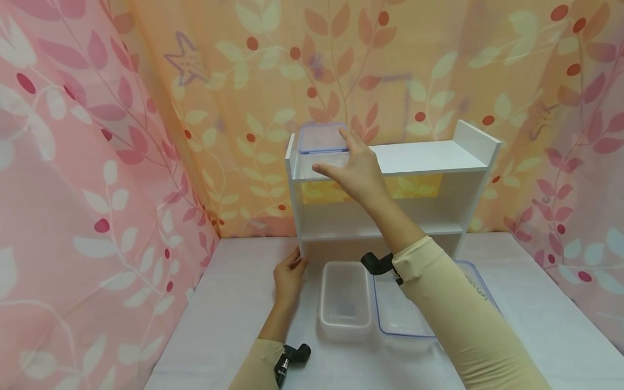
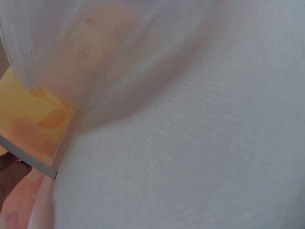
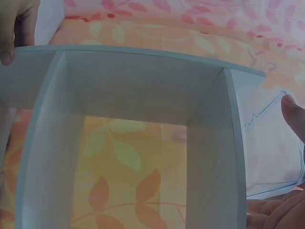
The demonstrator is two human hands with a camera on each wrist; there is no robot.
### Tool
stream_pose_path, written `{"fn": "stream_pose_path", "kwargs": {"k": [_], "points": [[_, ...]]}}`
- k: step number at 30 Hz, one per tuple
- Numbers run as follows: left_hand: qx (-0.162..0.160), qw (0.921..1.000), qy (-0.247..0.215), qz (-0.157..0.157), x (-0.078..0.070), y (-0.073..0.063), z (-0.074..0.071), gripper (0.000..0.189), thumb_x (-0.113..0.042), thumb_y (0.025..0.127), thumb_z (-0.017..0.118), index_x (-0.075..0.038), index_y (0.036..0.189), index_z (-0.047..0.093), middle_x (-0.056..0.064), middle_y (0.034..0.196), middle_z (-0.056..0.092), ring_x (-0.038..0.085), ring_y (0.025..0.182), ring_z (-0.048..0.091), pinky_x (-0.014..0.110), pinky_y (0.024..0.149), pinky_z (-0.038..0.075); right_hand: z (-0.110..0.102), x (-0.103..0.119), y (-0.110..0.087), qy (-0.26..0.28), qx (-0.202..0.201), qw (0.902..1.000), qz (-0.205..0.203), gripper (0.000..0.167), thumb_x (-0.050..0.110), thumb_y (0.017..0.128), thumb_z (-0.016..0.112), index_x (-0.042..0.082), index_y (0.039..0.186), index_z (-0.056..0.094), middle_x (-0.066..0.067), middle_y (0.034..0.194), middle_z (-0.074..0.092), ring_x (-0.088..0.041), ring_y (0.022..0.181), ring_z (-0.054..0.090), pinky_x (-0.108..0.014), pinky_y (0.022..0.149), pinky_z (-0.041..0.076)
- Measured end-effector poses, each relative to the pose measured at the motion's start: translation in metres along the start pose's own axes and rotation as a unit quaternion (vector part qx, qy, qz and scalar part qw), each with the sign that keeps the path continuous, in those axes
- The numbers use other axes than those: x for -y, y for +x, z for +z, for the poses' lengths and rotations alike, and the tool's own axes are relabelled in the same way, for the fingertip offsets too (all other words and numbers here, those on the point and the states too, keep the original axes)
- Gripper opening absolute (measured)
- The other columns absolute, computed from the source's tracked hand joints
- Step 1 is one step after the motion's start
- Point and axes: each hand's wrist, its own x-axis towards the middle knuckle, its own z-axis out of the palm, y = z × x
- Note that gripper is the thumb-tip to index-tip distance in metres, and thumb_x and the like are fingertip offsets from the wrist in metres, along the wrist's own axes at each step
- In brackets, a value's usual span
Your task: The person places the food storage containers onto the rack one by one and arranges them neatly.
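Lower centre of the frame, on the counter (image 1: pixel 195 330): clear tub (image 1: pixel 345 298) beside blue-edged container (image 1: pixel 407 317). To their upper left, left hand (image 1: pixel 288 276) clamped on white shelf (image 1: pixel 424 157). Upper centre, atop it: lidded box (image 1: pixel 323 139) between right hand's (image 1: pixel 363 173) parted thumb and fingers; can't tell whether gripped. Behind: floral curtain (image 1: pixel 234 162).

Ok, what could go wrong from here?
The right hand could nudge the small box off the shelf's top, which has no front lip.
The right sleeve, passing over the large box, might bump it.
The left hand grips the shelf low; a push up top might tip it.
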Motion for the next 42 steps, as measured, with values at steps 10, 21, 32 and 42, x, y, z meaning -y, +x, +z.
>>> {"fn": "stream_pose_path", "kwargs": {"k": [10,21,32,42], "points": [[-0.008,0.9998,-0.007,-0.016,0.000,-0.001,-0.001,0.042,-0.016,0.091,0.080,-0.022,0.131,0.070,0.004,0.130,0.070,0.023,0.107,0.073,0.045,0.066,0.062,-0.003,0.001,-0.003,-0.025,0.009,0.9995,-0.014,0.104,0.052,0.078,0.087,0.015,0.160,0.035,-0.003,0.164,0.037,-0.022,0.151,0.035,-0.040,0.123,0.030],[-0.004,1.0000,-0.006,-0.007,-0.001,-0.002,-0.003,0.041,-0.016,0.092,0.079,-0.021,0.132,0.070,0.004,0.131,0.069,0.023,0.108,0.073,0.042,0.072,0.063,-0.015,0.001,-0.025,-0.023,-0.008,0.9975,-0.067,0.088,0.050,0.086,0.080,0.014,0.157,0.042,-0.005,0.161,0.043,-0.025,0.150,0.036,-0.048,0.122,0.032],[0.009,0.9997,-0.002,-0.021,0.001,-0.004,-0.004,0.042,-0.017,0.093,0.077,-0.021,0.134,0.069,0.003,0.133,0.068,0.021,0.108,0.072,0.054,0.069,0.061,-0.027,0.002,-0.054,-0.009,-0.039,0.9897,-0.137,0.068,0.037,0.089,0.080,0.007,0.146,0.057,-0.010,0.152,0.054,-0.024,0.145,0.045,-0.046,0.119,0.037],[0.008,0.9998,-0.003,-0.018,0.000,-0.003,-0.004,0.043,-0.011,0.094,0.075,-0.019,0.135,0.068,0.005,0.133,0.068,0.023,0.107,0.072,0.048,0.061,0.060,-0.038,-0.002,-0.081,0.006,-0.081,0.9750,-0.207,0.062,0.027,0.087,0.084,0.004,0.139,0.062,-0.011,0.146,0.059,-0.024,0.140,0.051,-0.044,0.116,0.040]]}}
